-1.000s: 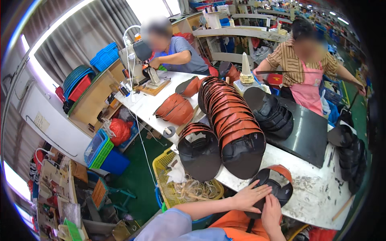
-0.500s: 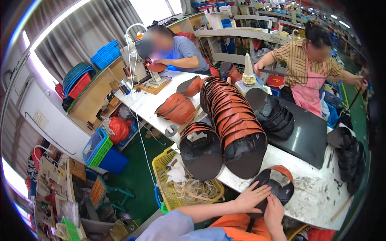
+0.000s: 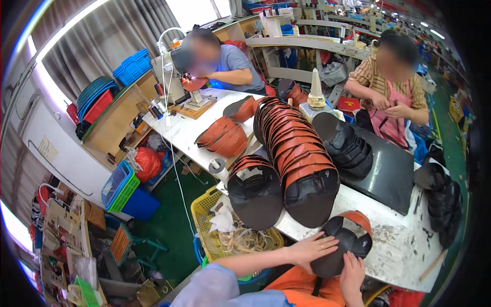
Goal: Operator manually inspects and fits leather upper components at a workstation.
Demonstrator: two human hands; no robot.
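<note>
A shoe upper (image 3: 350, 233), black inside with a reddish-brown back edge, lies at the near table edge between my hands. My left hand (image 3: 314, 250) holds its left side, fingers stretched across the dark surface; a ring shows on one finger. On the lower right side, my right hand (image 3: 352, 273) grips the rim, fingertips on top and thumb hidden. Just beyond stands a long nested row of similar uppers (image 3: 307, 169), with a shorter stack (image 3: 254, 197) to its left. Black uppers (image 3: 343, 146) are piled on a dark board (image 3: 391, 171).
A yellow basket (image 3: 204, 204) with pale strips stands left of my table (image 3: 394, 245). Brown uppers (image 3: 222, 137) and a thread cone (image 3: 218, 168) lie farther left. One person (image 3: 230, 64) works at a sewing machine (image 3: 176, 82); another in an apron (image 3: 391, 112) stands at far right.
My hands have moved apart on the upper, the left one toward its left side and the right one along its right rim. The aproned person has brought both hands together in front.
</note>
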